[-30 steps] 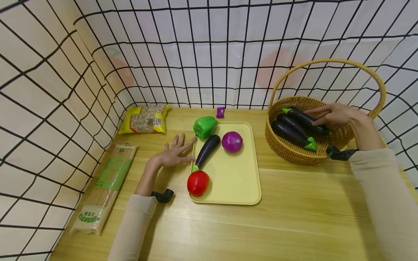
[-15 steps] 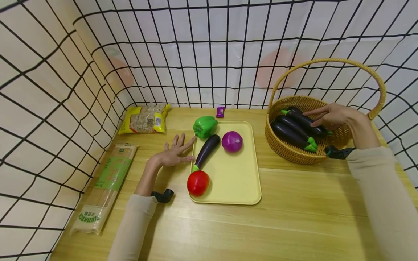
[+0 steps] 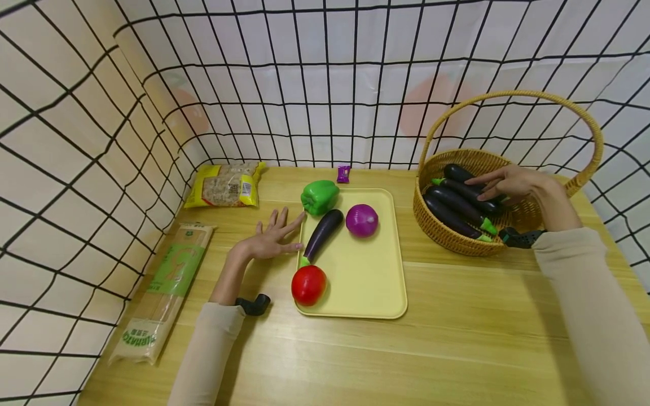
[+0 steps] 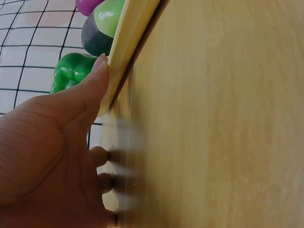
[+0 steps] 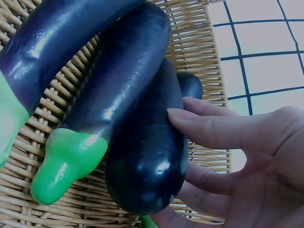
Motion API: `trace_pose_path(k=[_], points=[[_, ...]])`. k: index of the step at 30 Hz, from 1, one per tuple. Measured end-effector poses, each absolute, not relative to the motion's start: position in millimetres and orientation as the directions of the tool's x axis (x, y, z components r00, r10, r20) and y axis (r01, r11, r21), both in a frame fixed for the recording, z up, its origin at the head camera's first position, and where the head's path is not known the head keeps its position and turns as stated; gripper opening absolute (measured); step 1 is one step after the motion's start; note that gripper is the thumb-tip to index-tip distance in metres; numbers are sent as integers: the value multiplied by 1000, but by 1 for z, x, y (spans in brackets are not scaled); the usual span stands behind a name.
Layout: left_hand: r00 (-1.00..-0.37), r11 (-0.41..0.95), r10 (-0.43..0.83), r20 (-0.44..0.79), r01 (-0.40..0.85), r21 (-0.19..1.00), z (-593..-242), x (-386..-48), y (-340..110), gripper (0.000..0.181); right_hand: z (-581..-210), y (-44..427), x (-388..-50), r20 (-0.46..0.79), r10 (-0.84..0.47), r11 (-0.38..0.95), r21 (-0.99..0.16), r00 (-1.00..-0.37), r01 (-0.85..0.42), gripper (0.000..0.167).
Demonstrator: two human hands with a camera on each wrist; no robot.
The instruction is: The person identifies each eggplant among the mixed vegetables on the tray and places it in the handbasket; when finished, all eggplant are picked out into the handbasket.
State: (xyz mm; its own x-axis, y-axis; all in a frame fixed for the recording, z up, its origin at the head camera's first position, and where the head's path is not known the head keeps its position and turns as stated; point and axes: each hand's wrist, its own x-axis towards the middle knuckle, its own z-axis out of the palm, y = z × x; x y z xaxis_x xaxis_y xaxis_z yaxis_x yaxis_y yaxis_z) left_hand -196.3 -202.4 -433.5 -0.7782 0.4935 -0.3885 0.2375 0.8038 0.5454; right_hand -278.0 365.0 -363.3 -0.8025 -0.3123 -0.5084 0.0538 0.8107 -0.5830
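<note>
My left hand [image 3: 269, 239] rests with spread fingers on the table at the left edge of the yellow tray [image 3: 365, 282]. Its thumb touches the rim, as the left wrist view also shows. On the tray lie a green bell pepper [image 3: 320, 197], an eggplant [image 3: 323, 234], a purple onion [image 3: 361, 220] and a red tomato [image 3: 308, 285]. My right hand [image 3: 518, 183] reaches into the wicker basket [image 3: 431, 228], which holds several eggplants. It grips one dark eggplant [image 5: 147, 156], thumb on top and fingers along its far side. Another eggplant [image 5: 191, 85] lies partly hidden behind it.
The basket's tall handle [image 3: 513, 95] arches over the right hand. A yellow bag [image 3: 223, 186] and a noodle packet [image 3: 167, 287] lie on the left. A small purple packet [image 3: 343, 174] sits behind the tray. Black netting [image 3: 325, 84] borders the table.
My right hand has shifted slightly left in the basket, and the eggplants there have moved a little. More of the rearmost eggplant shows. The left hand and tray stay put.
</note>
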Motion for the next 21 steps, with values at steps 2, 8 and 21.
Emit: trace_pose_path(k=[2, 8, 21], points=[[-780, 804, 491, -388, 234, 547, -433, -196, -202, 82, -363, 365, -278, -512, -303, 813, -579, -804, 62, 58], [-781, 804, 487, -391, 226, 550, -431, -194, -202, 81, -363, 365, -280, -522, -290, 816, -573, -802, 79, 58], [-781, 804, 490, -388, 233, 547, -431, -195, -202, 82, -353, 360, -274, -450, -275, 834, -551, -850, 23, 49]])
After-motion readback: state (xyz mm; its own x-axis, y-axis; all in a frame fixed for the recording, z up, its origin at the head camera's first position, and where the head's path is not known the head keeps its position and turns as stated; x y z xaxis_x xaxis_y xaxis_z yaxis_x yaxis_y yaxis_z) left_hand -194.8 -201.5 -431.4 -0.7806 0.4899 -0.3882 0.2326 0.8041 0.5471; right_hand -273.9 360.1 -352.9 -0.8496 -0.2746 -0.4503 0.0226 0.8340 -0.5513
